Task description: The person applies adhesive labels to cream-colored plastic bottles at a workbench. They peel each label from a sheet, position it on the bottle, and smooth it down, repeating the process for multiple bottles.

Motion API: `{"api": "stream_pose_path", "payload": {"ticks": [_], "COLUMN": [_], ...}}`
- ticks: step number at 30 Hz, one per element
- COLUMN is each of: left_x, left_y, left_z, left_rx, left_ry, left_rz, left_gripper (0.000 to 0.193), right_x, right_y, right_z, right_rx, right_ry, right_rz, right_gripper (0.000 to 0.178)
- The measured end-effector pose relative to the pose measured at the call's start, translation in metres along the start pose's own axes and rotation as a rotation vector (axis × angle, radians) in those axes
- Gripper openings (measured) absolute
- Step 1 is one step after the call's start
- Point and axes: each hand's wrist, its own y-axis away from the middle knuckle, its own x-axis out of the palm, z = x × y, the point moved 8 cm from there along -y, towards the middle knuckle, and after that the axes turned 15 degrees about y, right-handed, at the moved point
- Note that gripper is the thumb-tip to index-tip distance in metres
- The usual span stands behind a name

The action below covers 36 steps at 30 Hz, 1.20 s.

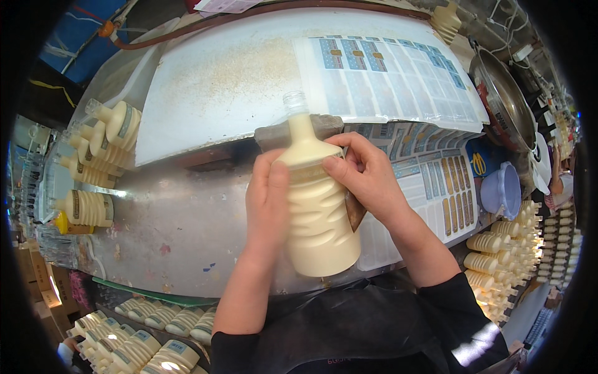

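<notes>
A cream bottle with a wavy ribbed body and a clear neck lies in front of me, its neck pointing away. A grey padded block is under its neck. My left hand is closed along the bottle's left side, slightly blurred. My right hand is bent over the right shoulder, thumb pressed at a narrow dark label strip there. A brown flat piece shows below the right palm; I cannot tell whether that hand holds it. The fingertips are partly hidden.
Clear label sheets cover the board's far right, and more sheets lie below. Labelled bottles stand at the left. Many bottles fill the lower left and right. At the right are a purple bucket and a metal pan.
</notes>
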Motion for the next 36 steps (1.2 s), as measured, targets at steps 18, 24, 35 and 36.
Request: {"api": "stream_pose_path", "payload": {"ticks": [18, 24, 35, 36], "left_x": [0.007, 0.004, -0.020, -0.021], "left_y": [-0.006, -0.006, 0.011, 0.012], "left_z": [-0.011, -0.004, 0.013, 0.011], "left_rx": [0.005, 0.014, -0.104, -0.084], "left_ry": [-0.276, -0.101, 0.382, 0.403], "left_rz": [0.028, 0.055, -0.151, -0.138], "left_gripper": [0.041, 0.039, 0.055, 0.057], "right_x": [0.001, 0.002, 0.005, 0.005], "right_y": [-0.002, -0.001, -0.001, -0.001], "right_z": [-0.008, -0.005, -0.011, -0.011], "right_rx": [-0.008, -0.011, 0.009, 0.012], "right_ry": [-0.029, -0.028, -0.103, -0.107], "right_rz": [-0.021, -0.022, -0.008, -0.005], "right_gripper": [0.046, 0.044, 0.037, 0.037]}}
